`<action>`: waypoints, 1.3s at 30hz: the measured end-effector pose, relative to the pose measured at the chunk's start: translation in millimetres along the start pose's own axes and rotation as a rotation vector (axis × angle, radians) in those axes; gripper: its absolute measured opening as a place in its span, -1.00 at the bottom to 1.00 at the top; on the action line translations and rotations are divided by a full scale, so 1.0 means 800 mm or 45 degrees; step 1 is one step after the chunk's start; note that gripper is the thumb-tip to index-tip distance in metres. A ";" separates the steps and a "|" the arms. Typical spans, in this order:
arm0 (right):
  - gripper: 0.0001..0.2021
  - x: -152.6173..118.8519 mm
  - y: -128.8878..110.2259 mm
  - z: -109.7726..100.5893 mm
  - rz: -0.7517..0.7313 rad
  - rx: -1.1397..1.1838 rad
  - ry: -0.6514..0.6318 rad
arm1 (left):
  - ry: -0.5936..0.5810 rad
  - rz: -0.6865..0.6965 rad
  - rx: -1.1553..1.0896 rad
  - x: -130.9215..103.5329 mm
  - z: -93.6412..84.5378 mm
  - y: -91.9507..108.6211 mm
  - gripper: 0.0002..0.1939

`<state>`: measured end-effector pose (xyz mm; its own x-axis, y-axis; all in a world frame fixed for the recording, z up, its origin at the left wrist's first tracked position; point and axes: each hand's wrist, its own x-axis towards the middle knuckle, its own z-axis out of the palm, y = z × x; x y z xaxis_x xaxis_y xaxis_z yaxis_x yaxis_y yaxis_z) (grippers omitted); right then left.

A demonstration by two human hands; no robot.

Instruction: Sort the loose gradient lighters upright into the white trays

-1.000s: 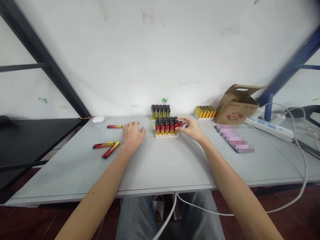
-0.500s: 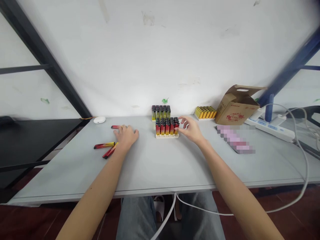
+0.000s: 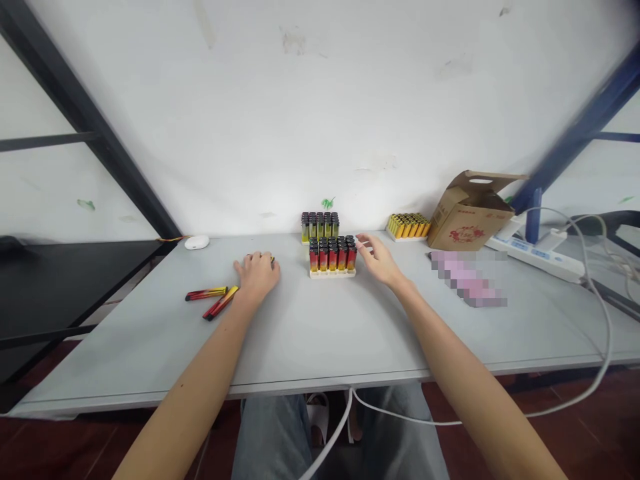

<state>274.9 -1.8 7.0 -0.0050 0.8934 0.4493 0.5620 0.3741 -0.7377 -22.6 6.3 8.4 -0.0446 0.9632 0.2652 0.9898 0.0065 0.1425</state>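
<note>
My left hand (image 3: pixel 259 275) is closed over a lighter (image 3: pixel 273 259), only a bit of which shows at the fingertips. Two loose red-and-yellow lighters, one (image 3: pixel 206 293) flat and one (image 3: pixel 221 303) slanted, lie to the left of that wrist. At the middle of the table, several red-and-yellow lighters (image 3: pixel 333 255) with black tops stand upright in a white rack (image 3: pixel 333 273). My right hand (image 3: pixel 379 261) is just right of this rack, thumb and fingers apart and nothing between them; whether a fingertip touches the end lighter I cannot tell.
Behind stands a second group of yellow-green lighters (image 3: pixel 320 225). Yellow lighters (image 3: pixel 410 225) fill another rack beside an open cardboard box (image 3: pixel 470 217). A blurred pink item (image 3: pixel 467 277), a power strip (image 3: pixel 540 257) and white cables are at right; a white case (image 3: pixel 197 243) sits back left.
My left hand has closed over the lighter that lay behind it and shifted slightly right with it. My right hand has drawn slightly away from the rack's end lighter.
</note>
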 end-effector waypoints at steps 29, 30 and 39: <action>-0.57 -0.006 0.026 0.005 0.170 -0.817 -0.313 | 0.122 0.143 -0.725 0.006 -0.016 0.011 -0.58; -0.57 -0.006 0.026 0.005 0.169 -0.816 -0.314 | 0.152 0.140 -0.838 0.006 -0.018 0.013 -0.58; -0.57 -0.007 0.026 0.007 0.172 -0.812 -0.302 | -0.172 -0.054 -1.848 -0.001 -0.031 0.031 -0.61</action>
<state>281.9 2.4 -13.4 -0.0404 0.9792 0.1987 0.9465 0.1013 -0.3064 -1.7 -0.5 35.1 0.0242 0.9872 0.1579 -0.0198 -0.1575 0.9873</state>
